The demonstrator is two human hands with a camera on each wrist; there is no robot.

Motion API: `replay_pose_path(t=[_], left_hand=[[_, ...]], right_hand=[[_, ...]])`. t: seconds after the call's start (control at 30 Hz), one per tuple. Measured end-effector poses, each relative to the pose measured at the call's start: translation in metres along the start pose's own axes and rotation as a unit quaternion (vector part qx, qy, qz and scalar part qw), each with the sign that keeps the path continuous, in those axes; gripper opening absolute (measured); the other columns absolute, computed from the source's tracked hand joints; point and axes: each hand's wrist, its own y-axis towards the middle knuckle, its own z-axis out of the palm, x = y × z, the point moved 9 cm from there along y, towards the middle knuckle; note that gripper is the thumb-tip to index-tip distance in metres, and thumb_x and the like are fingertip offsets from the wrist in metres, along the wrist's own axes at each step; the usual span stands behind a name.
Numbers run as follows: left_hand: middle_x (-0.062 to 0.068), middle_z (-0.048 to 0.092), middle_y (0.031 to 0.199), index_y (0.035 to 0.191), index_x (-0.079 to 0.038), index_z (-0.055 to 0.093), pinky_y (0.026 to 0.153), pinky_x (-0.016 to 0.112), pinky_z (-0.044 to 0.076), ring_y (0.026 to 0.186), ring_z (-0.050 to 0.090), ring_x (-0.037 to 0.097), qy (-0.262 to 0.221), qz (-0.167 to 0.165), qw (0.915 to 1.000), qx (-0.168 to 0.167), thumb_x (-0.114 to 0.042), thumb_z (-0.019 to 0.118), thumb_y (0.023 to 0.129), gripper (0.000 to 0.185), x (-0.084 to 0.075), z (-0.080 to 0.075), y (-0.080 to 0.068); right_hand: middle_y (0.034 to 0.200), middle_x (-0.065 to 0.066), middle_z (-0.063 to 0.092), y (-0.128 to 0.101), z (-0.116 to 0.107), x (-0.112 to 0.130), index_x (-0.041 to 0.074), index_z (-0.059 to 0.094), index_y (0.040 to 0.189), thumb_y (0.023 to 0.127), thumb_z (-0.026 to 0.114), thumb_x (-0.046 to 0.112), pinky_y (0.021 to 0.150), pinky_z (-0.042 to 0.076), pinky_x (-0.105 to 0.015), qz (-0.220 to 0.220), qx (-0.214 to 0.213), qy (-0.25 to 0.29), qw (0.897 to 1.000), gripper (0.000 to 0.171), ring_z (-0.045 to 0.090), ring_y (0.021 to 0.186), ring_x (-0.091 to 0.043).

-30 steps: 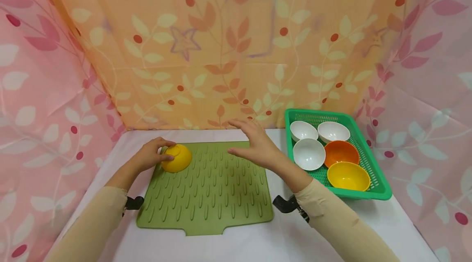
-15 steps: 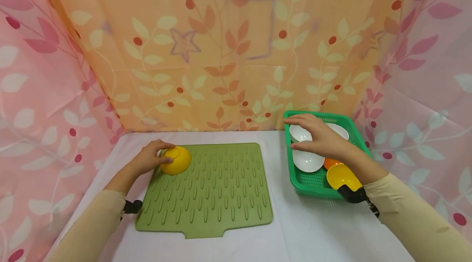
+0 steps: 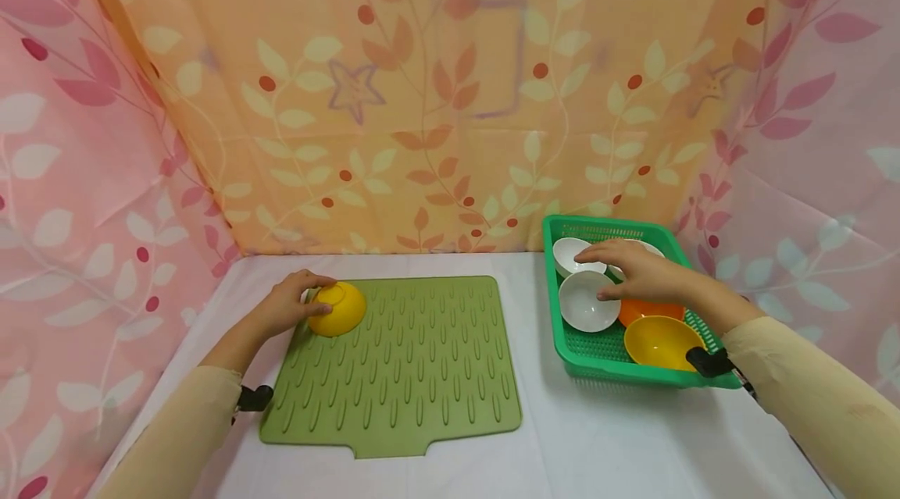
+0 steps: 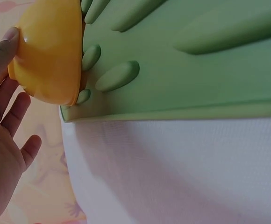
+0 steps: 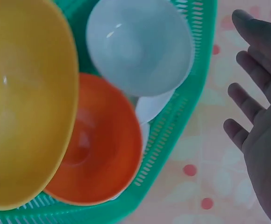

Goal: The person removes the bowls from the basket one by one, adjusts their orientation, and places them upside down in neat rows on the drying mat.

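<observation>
**A:** Where is the yellow bowl [image 3: 337, 309]?

**B:** Upside down on the far left corner of the green mat [image 3: 401, 374], close to the mat's left edge. The left hand [image 3: 284, 304] rests against its left side. In the left wrist view the thumb tip touches the bowl's base while the other fingers [image 4: 15, 112] lie straight and loose beside it, so that grip is relaxed, touching rather than clasping.

**A:** And the mat itself?

**B:** It lies flat on the white counter [image 3: 562, 436], its raised ribs showing, and nothing but that bowl sits on it.

**A:** What about the right hand [image 3: 643, 271]?

**B:** It hovers over the green basket [image 3: 562, 343], which stands on the counter just right of the mat. The fingers are spread and fairly straight, the palm down, above the bowls at the basket's far end. The right wrist view shows the fingers [image 5: 250, 105] clear of everything, so that grip is released and empty.

**A:** What is in the basket?

**B:** Three white bowls [image 3: 587, 301] toward the mat's side and the far end, one mostly covered by the hand; an orange bowl [image 3: 650, 311] partly under the wrist; and a second yellow one [image 3: 661, 343] at the near right. All stand open side up.
</observation>
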Motion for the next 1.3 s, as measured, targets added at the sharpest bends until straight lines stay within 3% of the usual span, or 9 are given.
replay_pose_path(t=[0.3, 0.43, 0.67, 0.8, 0.93, 1.13, 1.3], left_hand=[[0.01, 0.061, 0.12, 0.138, -0.013, 0.064, 0.1, 0.063, 0.036, 0.124, 0.051, 0.039, 0.004, 0.003, 1.0, -0.007, -0.033, 0.08, 0.09, 0.054, -0.001, 0.0, -0.001], [0.01, 0.061, 0.119, 0.138, -0.013, 0.065, 0.1, 0.063, 0.032, 0.122, 0.05, 0.039, 0.008, 0.007, 0.9999, -0.011, -0.032, 0.081, 0.09, 0.054, -0.002, 0.001, -0.001], [0.011, 0.061, 0.12, 0.138, -0.012, 0.064, 0.096, 0.063, 0.03, 0.12, 0.05, 0.04, 0.009, 0.014, 0.9998, -0.012, -0.033, 0.079, 0.091, 0.054, -0.004, 0.001, -0.002], [0.012, 0.061, 0.121, 0.138, -0.012, 0.063, 0.096, 0.061, 0.03, 0.12, 0.05, 0.04, 0.006, 0.016, 0.9998, -0.015, -0.033, 0.079, 0.091, 0.054, -0.005, 0.001, -0.003], [0.011, 0.061, 0.121, 0.139, -0.012, 0.063, 0.095, 0.058, 0.033, 0.12, 0.05, 0.04, 0.003, 0.012, 0.9999, -0.012, -0.034, 0.078, 0.092, 0.054, -0.005, 0.003, -0.006], [0.011, 0.06, 0.122, 0.139, -0.014, 0.063, 0.098, 0.06, 0.031, 0.121, 0.049, 0.04, 0.0, -0.001, 0.9999, -0.017, -0.033, 0.079, 0.091, 0.054, -0.002, 0.0, -0.008], [0.011, 0.06, 0.121, 0.14, -0.014, 0.063, 0.097, 0.057, 0.03, 0.118, 0.049, 0.039, 0.005, 0.008, 0.9999, -0.015, -0.032, 0.079, 0.091, 0.054, -0.003, 0.003, -0.003]], right_hand=[[0.141, -0.008, 0.063, 0.004, 0.018, -0.021, 0.011, 0.062, 0.14, 0.082, 0.087, 0.017, 0.104, 0.043, -0.063, -0.018, 0.032, 0.014, 0.999, 0.064, 0.05, 0.13, -0.038], [0.142, -0.009, 0.062, 0.004, 0.029, -0.035, 0.01, 0.06, 0.142, 0.082, 0.087, 0.02, 0.103, 0.044, -0.063, -0.005, 0.055, 0.018, 0.998, 0.067, 0.051, 0.128, -0.038], [0.147, -0.015, 0.055, 0.004, 0.044, -0.06, 0.012, 0.058, 0.145, 0.079, 0.089, 0.03, 0.108, 0.033, -0.071, 0.037, 0.078, 0.036, 0.996, 0.075, 0.043, 0.136, -0.045], [0.145, -0.015, 0.057, 0.002, 0.049, -0.065, 0.01, 0.059, 0.143, 0.078, 0.089, 0.036, 0.109, 0.025, -0.073, 0.036, 0.087, 0.025, 0.995, 0.075, 0.04, 0.136, -0.046], [0.138, -0.013, 0.061, -0.001, 0.049, -0.064, 0.009, 0.062, 0.14, 0.077, 0.09, 0.037, 0.108, 0.027, -0.071, 0.031, 0.082, 0.023, 0.996, 0.074, 0.044, 0.133, -0.044], [0.154, -0.019, 0.047, -0.007, 0.06, -0.066, 0.013, 0.051, 0.15, 0.071, 0.091, 0.047, 0.109, 0.024, -0.076, 0.076, 0.137, 0.034, 0.987, 0.095, 0.034, 0.138, -0.05], [0.156, -0.022, 0.043, -0.01, 0.066, -0.062, 0.007, 0.044, 0.154, 0.068, 0.093, 0.047, 0.111, 0.013, -0.077, 0.062, 0.156, 0.018, 0.986, 0.107, 0.027, 0.142, -0.054]])
